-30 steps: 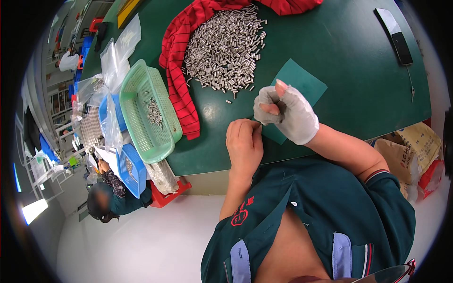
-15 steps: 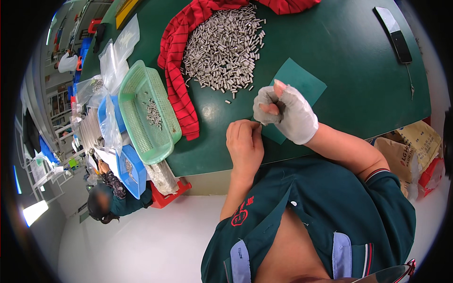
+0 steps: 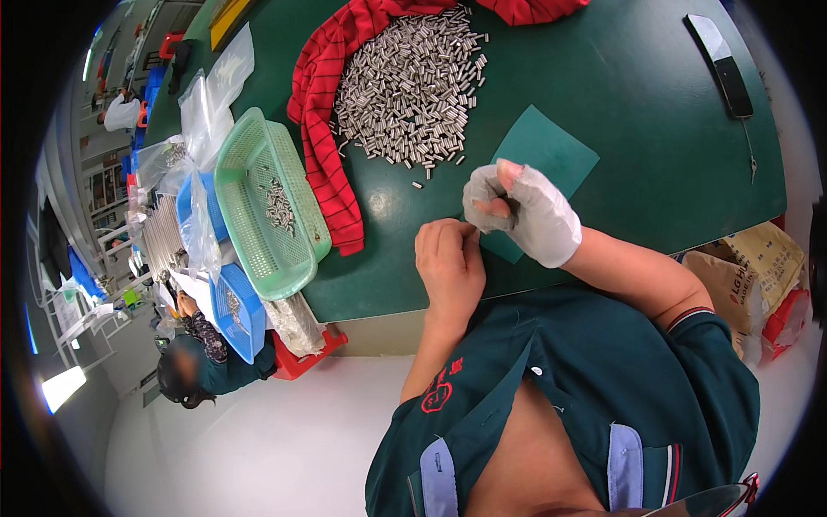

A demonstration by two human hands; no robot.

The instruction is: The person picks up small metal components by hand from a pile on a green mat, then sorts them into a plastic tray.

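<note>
My left hand (image 3: 450, 261) is bare and rests at the table's near edge, its fingers curled together with the tips pinched near the right hand. A grey-white glove with bare fingertips covers my right hand (image 3: 527, 213), which is curled closed just above a teal sheet (image 3: 551, 155). Whatever either hand pinches is hidden or too small to make out. Beyond them lies a large heap of short metal pins (image 3: 405, 95), with a few strays at its near side. A red checked cloth (image 3: 323, 164) wraps round the heap's left and far sides.
Left of the cloth stands a green plastic basket (image 3: 305, 250) holding some pins. Blue baskets (image 3: 250, 332) and clear plastic bags (image 3: 207, 112) sit farther left, near a seated person (image 3: 202, 370). A phone-like device (image 3: 722, 69) lies at the far right. Sacks (image 3: 732, 284) stand beside the table.
My right hand has dipped slightly toward me, and its thumb sits a little lower. The left hand has barely shifted, and the pins and baskets stay put.
</note>
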